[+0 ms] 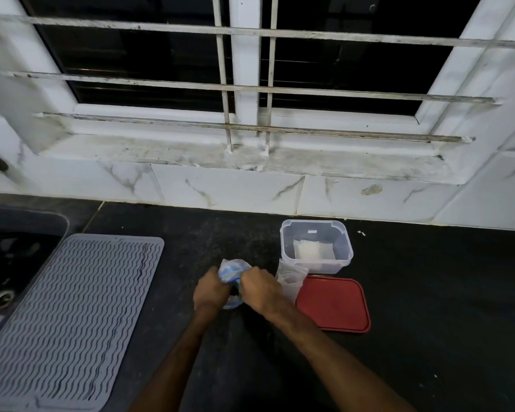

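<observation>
Container (318, 266) and red lid (333, 304) right of gripped packet (231, 270); mat (72, 307) left.

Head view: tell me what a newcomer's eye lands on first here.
At the middle of the black counter, the left hand and right hand grip a crumpled blue-and-white plastic packet between them. Just right of them lies a red lid, with an open clear container holding a white sachet behind it. A grey ribbed mat fills the left side beside the sink.
</observation>
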### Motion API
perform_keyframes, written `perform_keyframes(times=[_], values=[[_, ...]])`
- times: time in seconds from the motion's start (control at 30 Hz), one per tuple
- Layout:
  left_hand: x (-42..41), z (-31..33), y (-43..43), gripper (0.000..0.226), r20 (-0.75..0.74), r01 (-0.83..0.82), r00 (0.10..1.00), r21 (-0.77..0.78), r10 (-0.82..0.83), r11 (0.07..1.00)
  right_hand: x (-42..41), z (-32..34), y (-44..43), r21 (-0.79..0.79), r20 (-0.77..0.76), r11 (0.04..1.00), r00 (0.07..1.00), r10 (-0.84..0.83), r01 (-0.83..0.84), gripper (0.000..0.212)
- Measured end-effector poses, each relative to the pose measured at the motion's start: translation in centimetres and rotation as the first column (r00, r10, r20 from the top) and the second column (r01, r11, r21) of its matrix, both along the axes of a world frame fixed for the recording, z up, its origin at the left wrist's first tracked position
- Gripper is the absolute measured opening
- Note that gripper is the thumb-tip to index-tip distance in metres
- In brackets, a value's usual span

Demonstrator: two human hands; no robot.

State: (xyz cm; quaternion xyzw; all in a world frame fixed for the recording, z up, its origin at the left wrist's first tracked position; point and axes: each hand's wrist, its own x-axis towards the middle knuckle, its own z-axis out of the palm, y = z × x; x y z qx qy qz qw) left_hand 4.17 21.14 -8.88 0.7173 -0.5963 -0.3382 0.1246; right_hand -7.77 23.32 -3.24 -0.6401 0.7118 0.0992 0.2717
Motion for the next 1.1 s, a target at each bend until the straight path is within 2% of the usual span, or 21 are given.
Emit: perform_keyframes(times=[0.07,0.13,0.2,0.3,0.4,0.67,0.77,0.87,0.93,1.0,1.1], values=[[0.2,0.1,-0.2,0.029,-0.053,-0.006,0.999,0.022,0.007,1.0,0.2,-0.4,-0.5,0.031,-0.033,0.999,0.999,0.01,-0.009,0.037],[0.7,0.1,-0.3,0.032,-0.033,0.001,0.999,0.063,0.001,0.998,-0.1,-1.0,-0.6,0.006,-0.047,1.0,0.999,0.024,-0.024,0.033],[0.9,-0.1,-0.3,0.039,-0.066,-0.005,0.998,0.105,0.012,0.994,-0.3,-1.5,-0.5,-0.049,-0.073,0.998,0.997,0.036,-0.04,0.029],[0.8,-0.5,-0.8,0.052,-0.117,0.046,0.993,0.104,-0.034,0.994,-0.1,-1.9,-0.4,-0.067,-0.04,0.997,0.999,-0.036,0.034,0.028],[0.8,-0.9,-1.3,0.036,-0.117,0.157,0.983,0.113,-0.144,0.981,0.1,-2.4,-0.6,-0.12,0.022,0.985,0.992,-0.121,0.123,0.029],[0.9,-1.4,-2.3,0.023,-0.258,0.01,0.965,0.177,0.037,0.984,-1.2,-3.8,-0.5,-0.184,0.226,0.923,0.929,-0.294,0.337,0.023],[0.5,-1.3,-2.2,0.005,-0.305,-0.041,0.949,0.144,0.084,0.989,-1.5,-4.5,-0.3,-0.161,0.278,0.909,0.901,-0.333,0.385,0.021],[0.0,-1.3,-2.2,0.011,-0.341,-0.039,0.937,0.123,0.079,0.992,-1.7,-5.3,-0.3,-0.14,0.317,0.895,0.875,-0.366,0.424,0.02],[-0.1,-1.2,-2.2,0.011,-0.298,-0.014,0.954,0.093,0.041,0.996,-1.8,-5.7,-0.4,-0.139,0.337,0.887,0.864,-0.375,0.44,0.021],[-0.4,-1.2,-2.1,0.013,-0.19,0.036,0.982,0.06,-0.024,0.998,-1.9,-5.7,-0.4,-0.143,0.347,0.882,0.857,-0.381,0.45,0.022],[-1.3,-1.0,-1.8,0.039,-0.094,0.072,0.994,0.094,-0.064,0.993,-2.0,-6.0,-0.5,-0.15,0.356,0.874,0.85,-0.389,0.463,0.026]])
